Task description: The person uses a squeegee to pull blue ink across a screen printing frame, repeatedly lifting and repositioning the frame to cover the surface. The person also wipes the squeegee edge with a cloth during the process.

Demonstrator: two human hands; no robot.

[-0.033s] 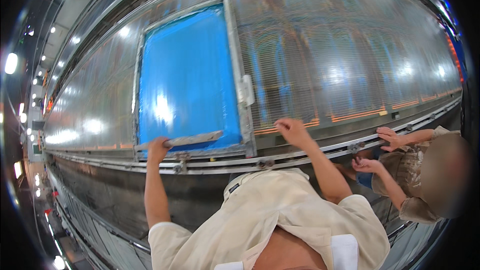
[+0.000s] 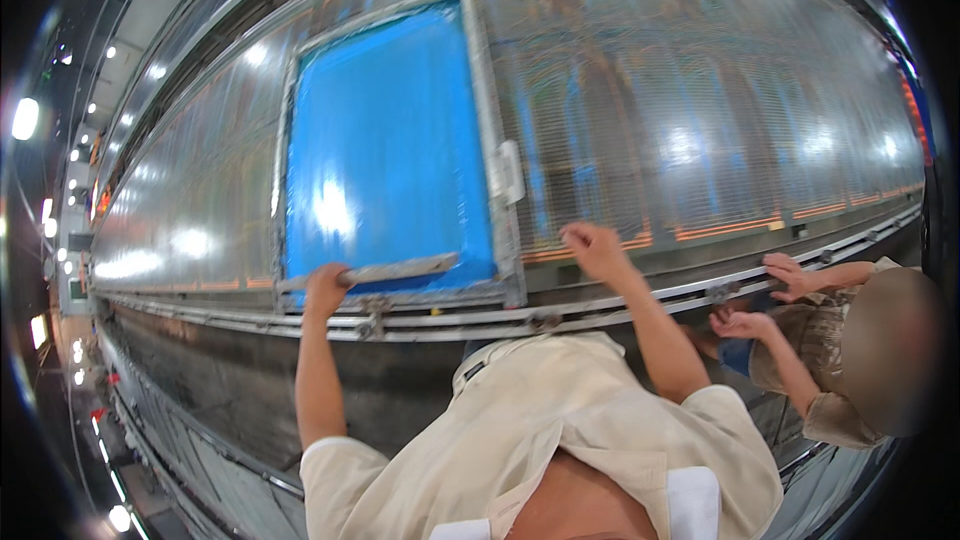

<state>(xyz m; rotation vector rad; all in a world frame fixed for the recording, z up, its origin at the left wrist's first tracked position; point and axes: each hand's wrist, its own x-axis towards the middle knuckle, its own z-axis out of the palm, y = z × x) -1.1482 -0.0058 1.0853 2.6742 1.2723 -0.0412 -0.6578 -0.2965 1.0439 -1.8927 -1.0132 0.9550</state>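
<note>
While my left hand (image 2: 325,290) is closed around the near end of the squeegee (image 2: 385,270), the blade lies across the bottom edge of the blue screen (image 2: 385,140), running off to the right of my grip. I judge this the end of a stroke, with the blade at the near side of the metal frame (image 2: 505,240). A further stroke would call for lifting the blade clear and keeping it level. Further right, my right hand (image 2: 595,250) rests half-curled on the long table (image 2: 700,90) just past the frame's corner; I cannot tell whether it grips anything. Beyond it, a co-worker's hands (image 2: 790,275) are at the rail (image 2: 640,300). Against the earlier frame, nothing has shifted.
</note>
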